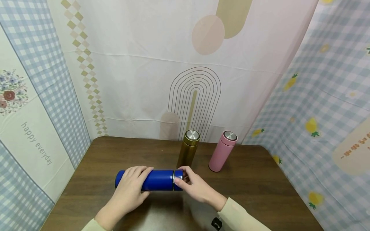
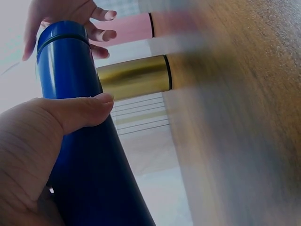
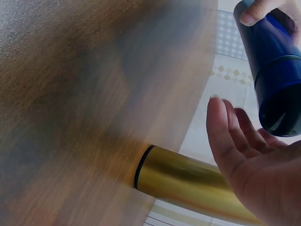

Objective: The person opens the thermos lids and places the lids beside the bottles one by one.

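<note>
My left hand [image 1: 131,184] grips a blue thermos bottle [image 1: 159,180] round its body. The bottle is held sideways above the table, its lid [image 1: 178,179] pointing right; in the left wrist view the thumb [image 2: 82,112] lies across the body. Around the lid end is my right hand [image 1: 199,187]. Its fingers [image 3: 235,127] are spread and gently bent, and the right wrist view shows a gap between them and the lid. A gold thermos bottle [image 1: 187,154] stands upright just behind the lid end. Farther right is a pink thermos bottle [image 1: 221,154], also upright.
Everything is over a dark brown wooden table [image 1: 245,192]. A pale patterned cloth [image 1: 138,89] hangs behind it, with checked cloths [image 1: 312,96] at the sides. The gold and pink bottles have silver-topped lids.
</note>
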`<state>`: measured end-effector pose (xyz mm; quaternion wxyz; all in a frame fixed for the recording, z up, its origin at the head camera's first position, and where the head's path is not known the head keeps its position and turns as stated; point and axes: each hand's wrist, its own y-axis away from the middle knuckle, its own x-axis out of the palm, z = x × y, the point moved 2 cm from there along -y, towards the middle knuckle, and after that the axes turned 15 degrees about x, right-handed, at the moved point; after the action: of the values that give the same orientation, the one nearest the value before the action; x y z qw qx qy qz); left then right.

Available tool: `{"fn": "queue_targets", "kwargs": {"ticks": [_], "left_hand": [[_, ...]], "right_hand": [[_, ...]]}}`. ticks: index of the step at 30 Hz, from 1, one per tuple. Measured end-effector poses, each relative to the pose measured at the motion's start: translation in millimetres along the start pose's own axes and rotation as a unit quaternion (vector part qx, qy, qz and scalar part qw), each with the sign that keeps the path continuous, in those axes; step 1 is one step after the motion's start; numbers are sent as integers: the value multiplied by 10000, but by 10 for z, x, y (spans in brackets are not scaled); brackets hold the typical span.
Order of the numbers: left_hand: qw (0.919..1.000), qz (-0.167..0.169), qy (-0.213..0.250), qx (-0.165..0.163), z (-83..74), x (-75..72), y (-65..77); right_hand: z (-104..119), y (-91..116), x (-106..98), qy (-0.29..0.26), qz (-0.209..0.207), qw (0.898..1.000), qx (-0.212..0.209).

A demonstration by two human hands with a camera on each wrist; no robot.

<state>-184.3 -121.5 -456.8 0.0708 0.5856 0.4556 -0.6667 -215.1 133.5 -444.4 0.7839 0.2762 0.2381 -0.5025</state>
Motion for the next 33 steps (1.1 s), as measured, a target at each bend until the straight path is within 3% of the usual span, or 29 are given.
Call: {"fn": "queue_targets", "kwargs": {"ticks": [6,20,33], "left_hand": [[10000,31,-55,16,6,-8,-2],[9995,-33,-92,-306,104,2,75],[9981,-261,23,-555,176,10,102]], "right_hand": [[-17,-10,7,-60,181,9998,-93],[-40,-1,-38,-355,-337,9979,-429],[-91,7,-74,-324,-352,9987,-202]]}}
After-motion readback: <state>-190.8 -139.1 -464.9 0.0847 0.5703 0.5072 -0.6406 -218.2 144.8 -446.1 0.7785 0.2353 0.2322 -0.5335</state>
